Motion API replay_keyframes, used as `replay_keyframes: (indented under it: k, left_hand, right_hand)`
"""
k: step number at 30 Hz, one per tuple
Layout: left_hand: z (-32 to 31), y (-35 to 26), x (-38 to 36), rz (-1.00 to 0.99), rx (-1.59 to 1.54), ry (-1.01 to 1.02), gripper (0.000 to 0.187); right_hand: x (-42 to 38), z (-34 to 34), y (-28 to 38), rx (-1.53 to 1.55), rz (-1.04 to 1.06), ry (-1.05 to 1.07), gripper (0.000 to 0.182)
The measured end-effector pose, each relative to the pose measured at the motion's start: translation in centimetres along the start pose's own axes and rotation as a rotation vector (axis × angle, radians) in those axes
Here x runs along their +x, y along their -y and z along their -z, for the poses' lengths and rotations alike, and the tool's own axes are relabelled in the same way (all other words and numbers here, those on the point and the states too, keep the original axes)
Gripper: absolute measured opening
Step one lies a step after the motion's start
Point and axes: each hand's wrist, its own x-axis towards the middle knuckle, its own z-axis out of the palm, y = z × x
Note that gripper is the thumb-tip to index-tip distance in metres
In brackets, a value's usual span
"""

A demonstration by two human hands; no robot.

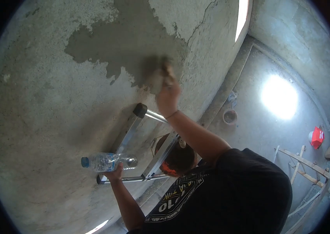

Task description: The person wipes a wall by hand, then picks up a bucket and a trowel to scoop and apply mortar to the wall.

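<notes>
My right hand (pixel 169 95) is raised against the wall, its fingers closed on a small tool (pixel 167 70) that is blurred by motion. The tool is at the lower right edge of a dark, damp-looking patch (pixel 130 39) on the rough grey wall (pixel 48 113). Lower down, my left hand (pixel 115 172) grips a clear plastic bottle (pixel 108 161) with a blue cap, which lies sideways in view. Behind the bottle and beside my body stands a metal ladder (pixel 128 130) with black end caps.
A dark round container (pixel 178 158) with orange inside is by the ladder. On the floor are a small round bucket (pixel 230 116), a red and white object (pixel 316 137) and a wooden frame (pixel 305 162). A crack (pixel 200 24) runs along the wall.
</notes>
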Motion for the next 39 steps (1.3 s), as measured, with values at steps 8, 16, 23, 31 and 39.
replay_keyframes:
  k: [8,16,23,31,39]
  left_hand:
    - [0.3,0.9,-0.9,0.041,-0.048,-0.04,0.107]
    - [0.9,1.5,-0.6,-0.068,0.088,-0.008,0.096]
    - [1.3,2.4,-0.6,-0.069,0.227,0.019,0.102]
    - [0.5,-0.3,-1.3,0.041,0.16,0.023,0.09]
    - [0.7,-0.4,-1.2,0.041,0.241,0.126,0.089]
  right_hand:
    - [5.3,1.4,-0.7,-0.264,-0.302,-0.176,0.031]
    - [2.3,5.4,-7.3,-0.277,0.125,-0.103,0.036]
    - [4.9,1.8,-3.2,-0.179,-0.22,-0.218,0.037]
    - [-0.4,1.1,0.8,-0.287,0.417,0.301,0.032]
    - [0.6,1.0,-1.7,0.144,-0.654,-0.303,0.032]
